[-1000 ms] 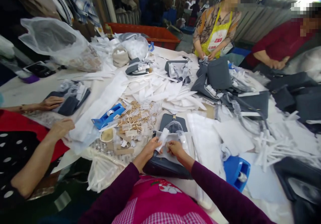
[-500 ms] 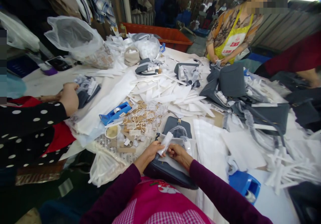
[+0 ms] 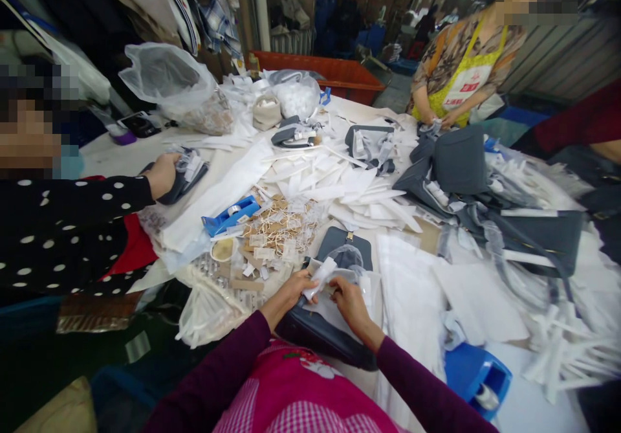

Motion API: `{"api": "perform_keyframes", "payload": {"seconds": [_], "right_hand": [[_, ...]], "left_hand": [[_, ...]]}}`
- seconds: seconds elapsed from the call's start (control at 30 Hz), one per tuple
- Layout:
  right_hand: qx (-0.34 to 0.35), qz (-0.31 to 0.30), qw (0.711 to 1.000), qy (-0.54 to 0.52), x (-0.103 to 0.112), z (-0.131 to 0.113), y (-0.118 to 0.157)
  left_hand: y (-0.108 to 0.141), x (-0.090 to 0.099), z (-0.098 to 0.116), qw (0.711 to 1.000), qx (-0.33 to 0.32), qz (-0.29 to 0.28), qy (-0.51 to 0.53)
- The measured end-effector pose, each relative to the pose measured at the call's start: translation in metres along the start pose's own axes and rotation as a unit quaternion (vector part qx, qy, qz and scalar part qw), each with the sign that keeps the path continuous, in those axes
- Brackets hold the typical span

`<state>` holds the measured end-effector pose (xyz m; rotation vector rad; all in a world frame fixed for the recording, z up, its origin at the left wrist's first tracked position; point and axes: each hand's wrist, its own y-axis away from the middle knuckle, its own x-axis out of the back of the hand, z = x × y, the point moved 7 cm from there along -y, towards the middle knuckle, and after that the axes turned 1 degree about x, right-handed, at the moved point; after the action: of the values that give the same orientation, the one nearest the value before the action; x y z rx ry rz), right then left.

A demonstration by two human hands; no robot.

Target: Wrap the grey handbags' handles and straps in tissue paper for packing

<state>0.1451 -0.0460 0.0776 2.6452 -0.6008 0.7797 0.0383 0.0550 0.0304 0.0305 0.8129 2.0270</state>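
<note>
A dark blue-grey bag (image 3: 325, 337) lies at the table's near edge in front of me, its flap (image 3: 345, 246) folded away from me. My left hand (image 3: 297, 288) is closed on a strap wrapped in white material (image 3: 321, 277), above the bag's left part. Just right of it, my right hand (image 3: 348, 298) is held over the bag with its fingers bent together; whether a small thing is between the fingertips cannot be made out. Clear plastic wrapping (image 3: 350, 257) loops over the flap.
Tags with strings (image 3: 276, 229) and a blue tape dispenser (image 3: 231, 215) lie left of the bag. Another blue dispenser (image 3: 478, 378) stands right. White strips (image 3: 339, 187) and grey bags (image 3: 460, 161) lie beyond. One person works at the left, another across the table.
My right hand has come away from the wrapped strap, slightly to the right. My left hand keeps its hold. The view has shifted a little, and the person at the left leans further in.
</note>
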Motion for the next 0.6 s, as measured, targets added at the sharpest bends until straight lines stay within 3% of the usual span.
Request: {"api": "perform_keyframes", "payload": {"seconds": [0.17,0.33,0.6], "right_hand": [[0.106,0.005,0.979,0.172,0.006,-0.025,-0.01],[0.2,-0.083,0.941,0.261,-0.006,-0.039,-0.024],[0.127,-0.139,0.954,0.235,-0.016,-0.04,-0.056]], "left_hand": [[-0.003,-0.001,-0.002,1.0,-0.012,-0.002,-0.022],[-0.005,-0.003,-0.005,0.999,-0.026,0.005,-0.045],[0.005,-0.007,0.002,0.998,-0.048,0.03,-0.04]]}}
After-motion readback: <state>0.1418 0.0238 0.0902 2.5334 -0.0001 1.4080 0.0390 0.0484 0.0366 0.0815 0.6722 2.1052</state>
